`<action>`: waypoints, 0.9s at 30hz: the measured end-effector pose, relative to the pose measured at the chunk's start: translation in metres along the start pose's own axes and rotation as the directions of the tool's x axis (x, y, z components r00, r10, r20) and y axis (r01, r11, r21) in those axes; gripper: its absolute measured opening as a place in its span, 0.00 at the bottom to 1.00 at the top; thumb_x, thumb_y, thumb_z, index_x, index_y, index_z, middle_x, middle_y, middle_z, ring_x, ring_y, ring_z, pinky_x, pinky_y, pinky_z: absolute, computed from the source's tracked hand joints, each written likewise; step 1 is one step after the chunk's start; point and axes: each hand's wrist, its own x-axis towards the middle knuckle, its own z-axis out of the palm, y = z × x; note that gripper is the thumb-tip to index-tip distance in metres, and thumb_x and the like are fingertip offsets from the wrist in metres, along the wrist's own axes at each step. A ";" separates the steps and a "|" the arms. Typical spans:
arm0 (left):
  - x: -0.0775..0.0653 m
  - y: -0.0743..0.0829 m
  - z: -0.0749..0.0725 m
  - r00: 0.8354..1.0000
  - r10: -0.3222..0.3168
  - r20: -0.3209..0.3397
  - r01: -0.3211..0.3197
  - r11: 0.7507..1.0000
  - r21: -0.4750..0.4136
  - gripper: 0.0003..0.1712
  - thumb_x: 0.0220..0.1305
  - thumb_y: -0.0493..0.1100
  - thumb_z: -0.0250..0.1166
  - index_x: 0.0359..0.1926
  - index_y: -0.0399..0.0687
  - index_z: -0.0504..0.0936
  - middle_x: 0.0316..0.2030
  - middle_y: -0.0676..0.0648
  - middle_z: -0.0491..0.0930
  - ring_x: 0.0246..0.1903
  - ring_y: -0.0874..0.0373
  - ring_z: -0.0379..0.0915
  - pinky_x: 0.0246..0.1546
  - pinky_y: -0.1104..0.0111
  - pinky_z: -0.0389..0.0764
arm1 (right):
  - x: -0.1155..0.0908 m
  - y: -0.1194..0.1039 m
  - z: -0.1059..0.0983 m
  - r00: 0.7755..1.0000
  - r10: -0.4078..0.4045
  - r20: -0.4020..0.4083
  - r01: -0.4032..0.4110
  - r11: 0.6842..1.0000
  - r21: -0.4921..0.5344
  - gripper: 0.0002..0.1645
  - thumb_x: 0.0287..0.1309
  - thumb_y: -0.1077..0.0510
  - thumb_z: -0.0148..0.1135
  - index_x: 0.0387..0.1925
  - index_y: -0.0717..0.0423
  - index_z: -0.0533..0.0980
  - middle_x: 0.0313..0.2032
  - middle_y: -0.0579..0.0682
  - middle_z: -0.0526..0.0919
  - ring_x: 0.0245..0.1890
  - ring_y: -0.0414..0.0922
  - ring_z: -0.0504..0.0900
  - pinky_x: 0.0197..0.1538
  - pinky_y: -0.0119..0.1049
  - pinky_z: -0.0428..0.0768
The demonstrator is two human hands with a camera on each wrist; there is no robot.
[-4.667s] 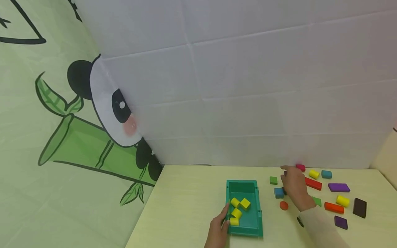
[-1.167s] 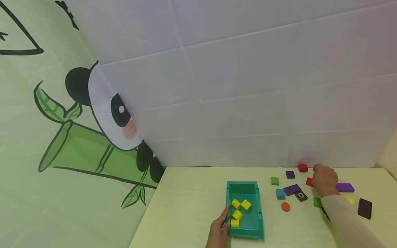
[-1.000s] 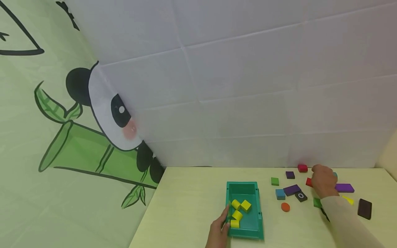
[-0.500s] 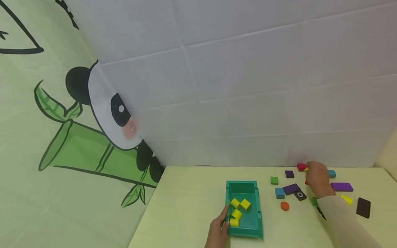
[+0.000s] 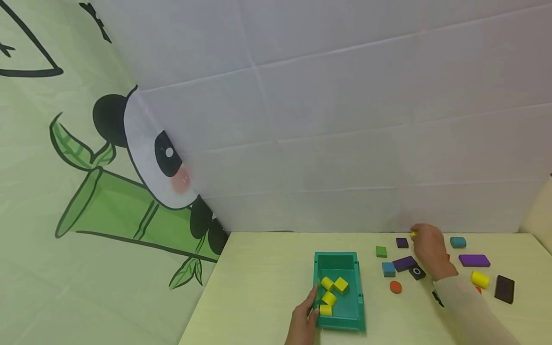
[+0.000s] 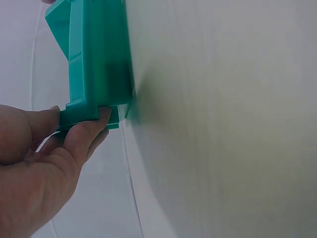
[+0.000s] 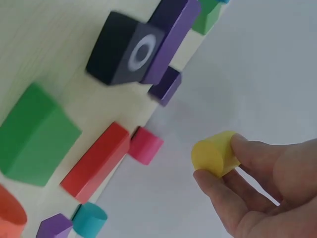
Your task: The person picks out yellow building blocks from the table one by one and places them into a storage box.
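Observation:
My left hand (image 5: 303, 316) grips the near-left side of a teal plastic box (image 5: 345, 310); the left wrist view shows thumb and fingers pinching its edge. Several yellow blocks, among them a cube (image 5: 341, 285) and a cylinder (image 5: 329, 298), lie inside the box. Between thumb and fingertips of my right hand (image 5: 429, 249) is another yellow cylinder (image 7: 213, 152), held up above the table near the back wall. In the head view this hand covers the pink block (image 7: 145, 145) and most of the red bar (image 7: 96, 163).
Loose blocks spread over the right side: a blue cube (image 5: 388, 269), an orange round piece (image 5: 395, 287), a purple bar (image 5: 474, 260), a black block with a white ring (image 5: 417, 272), a yellow cylinder (image 5: 480, 279) and a dark slab (image 5: 504, 289). A white sheet (image 5: 336, 143) hangs behind.
My right hand has moved from the dark blocks to the back right, picked up a yellow cylinder, and come back left with it. The left hand and box have stayed in place.

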 end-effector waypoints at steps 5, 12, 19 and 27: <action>0.001 -0.002 0.001 1.000 0.005 -0.002 -0.005 1.000 -0.001 0.32 0.63 0.31 0.53 0.66 0.58 0.59 0.64 0.53 0.58 0.61 0.57 0.52 0.63 0.52 0.60 | -0.004 -0.013 0.003 1.000 0.015 0.024 -0.015 1.000 0.008 0.12 0.54 0.72 0.52 0.41 0.72 0.73 0.40 0.68 0.76 0.39 0.62 0.72 0.46 0.62 0.75; 0.001 -0.003 0.001 1.000 0.014 -0.007 -0.014 1.000 -0.003 0.32 0.63 0.31 0.53 0.65 0.58 0.60 0.64 0.53 0.58 0.61 0.57 0.52 0.63 0.52 0.60 | -0.011 -0.032 0.008 0.999 0.002 0.051 -0.004 0.999 0.035 0.12 0.55 0.71 0.53 0.43 0.71 0.73 0.41 0.66 0.75 0.41 0.61 0.70 0.47 0.61 0.75; 0.000 -0.004 0.002 1.000 0.014 -0.008 -0.014 1.000 -0.005 0.32 0.63 0.31 0.54 0.65 0.59 0.60 0.64 0.52 0.59 0.61 0.57 0.53 0.62 0.52 0.60 | -0.016 -0.047 0.009 0.997 -0.032 0.069 0.027 0.997 0.065 0.14 0.53 0.70 0.58 0.44 0.68 0.74 0.42 0.65 0.77 0.42 0.61 0.72 0.47 0.60 0.77; 0.000 -0.001 0.000 1.000 0.017 -0.001 -0.017 1.000 0.002 0.32 0.63 0.31 0.53 0.65 0.58 0.60 0.64 0.52 0.58 0.61 0.57 0.52 0.63 0.53 0.60 | -0.018 -0.070 0.012 0.997 -0.049 0.057 0.046 0.997 0.057 0.14 0.51 0.69 0.61 0.42 0.66 0.76 0.42 0.63 0.78 0.42 0.59 0.72 0.46 0.58 0.78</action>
